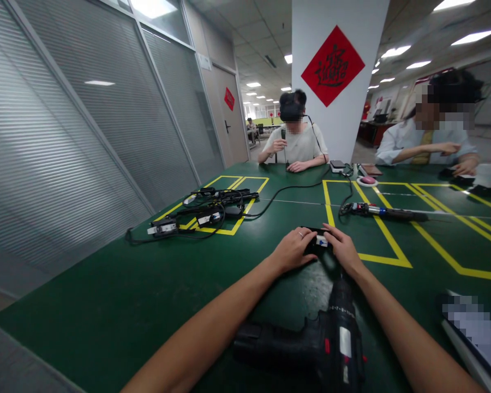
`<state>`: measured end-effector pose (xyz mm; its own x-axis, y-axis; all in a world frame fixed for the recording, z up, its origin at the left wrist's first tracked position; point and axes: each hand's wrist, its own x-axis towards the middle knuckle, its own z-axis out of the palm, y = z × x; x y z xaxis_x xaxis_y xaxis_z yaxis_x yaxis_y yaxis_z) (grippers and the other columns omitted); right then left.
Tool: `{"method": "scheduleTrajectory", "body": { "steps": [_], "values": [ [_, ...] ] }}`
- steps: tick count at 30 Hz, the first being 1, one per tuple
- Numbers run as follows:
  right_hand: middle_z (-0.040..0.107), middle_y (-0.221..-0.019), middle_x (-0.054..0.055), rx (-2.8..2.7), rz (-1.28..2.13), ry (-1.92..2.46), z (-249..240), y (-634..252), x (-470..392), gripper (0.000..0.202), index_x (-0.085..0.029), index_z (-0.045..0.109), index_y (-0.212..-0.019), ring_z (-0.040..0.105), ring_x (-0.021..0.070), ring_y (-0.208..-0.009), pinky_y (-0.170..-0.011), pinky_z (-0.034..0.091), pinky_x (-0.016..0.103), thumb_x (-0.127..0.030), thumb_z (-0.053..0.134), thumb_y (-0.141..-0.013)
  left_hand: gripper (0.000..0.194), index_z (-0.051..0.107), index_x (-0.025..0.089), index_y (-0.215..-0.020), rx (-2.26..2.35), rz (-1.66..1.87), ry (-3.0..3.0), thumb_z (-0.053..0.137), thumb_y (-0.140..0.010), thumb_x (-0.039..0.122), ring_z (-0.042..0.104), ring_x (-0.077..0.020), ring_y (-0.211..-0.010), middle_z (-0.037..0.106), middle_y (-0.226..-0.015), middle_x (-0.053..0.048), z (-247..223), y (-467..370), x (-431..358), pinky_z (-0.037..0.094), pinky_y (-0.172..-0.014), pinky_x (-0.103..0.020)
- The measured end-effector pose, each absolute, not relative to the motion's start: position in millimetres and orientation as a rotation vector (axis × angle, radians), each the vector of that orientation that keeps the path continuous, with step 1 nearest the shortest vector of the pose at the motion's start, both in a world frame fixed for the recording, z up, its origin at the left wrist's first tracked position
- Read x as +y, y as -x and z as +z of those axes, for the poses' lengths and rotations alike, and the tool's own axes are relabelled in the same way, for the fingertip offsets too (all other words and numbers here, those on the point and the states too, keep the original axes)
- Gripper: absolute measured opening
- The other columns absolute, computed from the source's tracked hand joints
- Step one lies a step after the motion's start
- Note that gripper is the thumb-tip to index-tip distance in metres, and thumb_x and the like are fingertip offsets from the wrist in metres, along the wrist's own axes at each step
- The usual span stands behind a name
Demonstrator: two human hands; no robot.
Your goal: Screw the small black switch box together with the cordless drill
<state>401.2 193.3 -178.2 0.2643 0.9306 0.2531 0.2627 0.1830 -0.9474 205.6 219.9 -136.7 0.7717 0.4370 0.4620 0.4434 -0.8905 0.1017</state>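
Note:
Both my hands meet over a small black device with a white label (pixel 321 240), low above or on the green table. My left hand (pixel 295 248), with a ring on one finger, grips its left side. On the opposite side my right hand (pixel 342 248) has its fingers closed on the same device. Much of the device is hidden behind the fingers. Between my forearms lies a black cordless drill (pixel 311 344) on its side, its chuck pointing away toward my right wrist.
Black devices with cables (pixel 213 210) lie bundled at the left. A rod-like tool (pixel 376 210) rests at the right on the green table (pixel 155 305), near yellow tape rectangles. Two people in headsets sit opposite. A partly blurred flat object (pixel 474 338) is at lower right.

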Motion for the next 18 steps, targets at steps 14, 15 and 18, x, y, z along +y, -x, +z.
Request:
{"method": "scheduleTrajectory", "body": {
  "steps": [14,15,18],
  "values": [
    [0.068,-0.119,0.009,-1.317,0.629,1.328,-188.9,-401.9,198.2,0.047,-0.018,0.061,-0.124,0.063,0.0247,-0.108,-0.1,0.045,0.042,-0.04,0.06,-0.082,0.032,0.058,0.013,-0.116,-0.714,-0.776,2.879,0.052,-0.093,0.034,0.057,-0.028,-0.103,0.062,-0.111,-0.014,-144.5,-209.8,219.0,0.046,-0.088,-0.044],
    [0.068,-0.12,0.009,-1.322,0.618,1.329,-189.3,-402.2,198.4,0.047,-0.018,0.061,-0.124,0.063,0.0248,-0.109,-0.1,0.045,0.042,-0.04,0.06,-0.082,0.032,0.058,0.012,-0.116,-0.712,-0.782,2.89,0.052,-0.093,0.033,0.057,-0.0284,-0.103,0.062,-0.112,-0.015,-144.2,-209.6,218.1,0.046,-0.089,-0.045],
    [0.068,-0.12,0.009,-1.328,0.61,1.33,-189.6,-403.0,198.1,0.048,-0.018,0.061,-0.124,0.063,0.0249,-0.11,-0.1,0.045,0.042,-0.04,0.06,-0.082,0.033,0.059,0.013,-0.116,-0.726,-0.828,2.935,0.052,-0.092,0.034,0.056,-0.0294,-0.107,0.062,-0.114,-0.016,-142.0,-208.0,214.2,0.045,-0.093,-0.047]
  ]
}}
